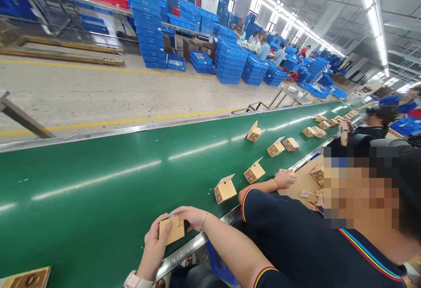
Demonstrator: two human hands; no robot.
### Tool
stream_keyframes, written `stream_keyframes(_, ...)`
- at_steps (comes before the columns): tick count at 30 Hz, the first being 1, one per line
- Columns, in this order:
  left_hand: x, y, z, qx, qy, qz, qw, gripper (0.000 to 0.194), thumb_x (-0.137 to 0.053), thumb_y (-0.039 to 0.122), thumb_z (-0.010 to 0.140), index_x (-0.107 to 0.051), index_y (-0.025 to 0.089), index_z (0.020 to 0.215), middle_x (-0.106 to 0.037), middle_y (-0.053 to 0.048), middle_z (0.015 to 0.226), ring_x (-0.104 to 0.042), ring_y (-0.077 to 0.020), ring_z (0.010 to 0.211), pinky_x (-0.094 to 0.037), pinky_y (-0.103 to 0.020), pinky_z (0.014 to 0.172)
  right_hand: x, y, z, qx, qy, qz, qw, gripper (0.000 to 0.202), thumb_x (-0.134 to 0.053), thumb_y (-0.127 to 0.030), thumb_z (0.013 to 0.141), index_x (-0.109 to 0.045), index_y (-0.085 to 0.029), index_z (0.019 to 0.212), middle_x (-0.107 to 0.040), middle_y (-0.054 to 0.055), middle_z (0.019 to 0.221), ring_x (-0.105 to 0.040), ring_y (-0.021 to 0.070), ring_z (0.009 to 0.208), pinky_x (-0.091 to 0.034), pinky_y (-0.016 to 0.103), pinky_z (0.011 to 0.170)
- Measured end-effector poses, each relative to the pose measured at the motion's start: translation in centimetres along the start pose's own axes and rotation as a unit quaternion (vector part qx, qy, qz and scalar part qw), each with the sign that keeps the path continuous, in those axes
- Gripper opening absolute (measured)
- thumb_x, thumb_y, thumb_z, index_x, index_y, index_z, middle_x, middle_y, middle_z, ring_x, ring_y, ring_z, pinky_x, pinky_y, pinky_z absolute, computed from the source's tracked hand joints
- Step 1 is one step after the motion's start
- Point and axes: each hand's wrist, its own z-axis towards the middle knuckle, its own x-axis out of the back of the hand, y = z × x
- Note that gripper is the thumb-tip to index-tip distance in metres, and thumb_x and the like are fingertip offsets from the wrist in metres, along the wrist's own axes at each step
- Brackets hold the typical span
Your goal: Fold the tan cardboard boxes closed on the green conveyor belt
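Over the near edge of the green belt, a small tan cardboard box (pixel 176 232) is held between both of my hands. My left hand (pixel 154 240), with a pale watch band at the wrist, grips the box's left side, thumb across its face. From the right, my right hand (pixel 190 217) closes its fingers on the top edge and a raised flap; some fingertips are hidden. The nearest other box (pixel 226 191) stands on the belt to the right with its lid flap up. A printed brown box or panel (pixel 31 278) shows partly at the lower left.
The green conveyor belt (pixel 98 209) runs off to the upper right, carrying several small boxes (pixel 275 148). A co-worker in a dark shirt (pixel 283 240) sits close on my right, one arm at the belt's metal edge (pixel 184 248). Stacked blue crates (pixel 148 20) stand beyond.
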Motion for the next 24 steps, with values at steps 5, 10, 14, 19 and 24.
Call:
stream_keyframes(5, -0.9, -1.3, -0.5, -0.003, -0.006, -0.003, 1.0, 0.064, -0.049, 0.076, 0.064, -0.062, 0.023, 0.096, -0.068, -0.006, 0.096, -0.061, -0.0298, 0.096, -0.05, -0.045, 0.086, 0.5, -1.2, -1.8, -0.056, 0.006, 0.03, 0.998, 0.024, -0.071, -0.041, 0.065, -0.063, -0.022, 0.076, -0.056, -0.002, 0.076, -0.052, 0.0139, 0.074, -0.044, 0.026, 0.062)
stream_keyframes(10, 0.5, -3.7, -0.2, 0.01, -0.006, 0.002, 1.0, 0.063, -0.046, 0.075, 0.066, -0.063, 0.024, 0.099, -0.068, -0.006, 0.101, -0.059, -0.0316, 0.103, -0.048, -0.046, 0.092, -0.8, -2.3, -1.9, -0.099, -0.002, 0.108, 0.989, 0.02, -0.076, -0.028, 0.055, -0.063, -0.019, 0.067, -0.058, -0.001, 0.07, -0.054, 0.0138, 0.067, -0.05, 0.036, 0.066)
stream_keyframes(14, 2.6, -4.9, 0.0, 0.061, -0.021, -0.001, 0.998, 0.065, -0.048, 0.075, 0.062, -0.064, 0.024, 0.1, -0.066, -0.007, 0.11, -0.056, -0.0343, 0.112, -0.046, -0.047, 0.097, -2.2, -2.3, -1.6, -0.122, 0.012, 0.12, 0.985, 0.011, -0.069, -0.023, 0.059, -0.065, -0.02, 0.07, -0.059, -0.001, 0.068, -0.053, 0.0125, 0.057, -0.051, 0.036, 0.06)
stream_keyframes(19, 3.5, -3.6, -1.0, 0.022, -0.071, -0.025, 0.997, 0.061, -0.046, 0.072, 0.069, -0.064, 0.026, 0.105, -0.06, -0.007, 0.123, -0.047, -0.0331, 0.124, -0.032, -0.048, 0.11, -4.0, -0.4, -0.7, -0.098, 0.065, 0.025, 0.993, 0.008, -0.064, -0.014, 0.061, -0.057, -0.018, 0.058, -0.055, -0.004, 0.056, -0.051, 0.0096, 0.05, -0.047, 0.025, 0.052)
stream_keyframes(24, 3.1, -2.7, -1.0, -0.007, -0.158, -0.003, 0.987, 0.06, -0.05, 0.073, 0.067, -0.065, 0.027, 0.102, -0.063, -0.006, 0.119, -0.05, -0.0317, 0.121, -0.037, -0.047, 0.107, -4.7, 1.8, 0.4, -0.067, 0.169, -0.065, 0.981, 0.018, -0.064, -0.006, 0.057, -0.051, -0.019, 0.054, -0.044, -0.009, 0.047, -0.043, 0.0075, 0.048, -0.038, 0.02, 0.05)
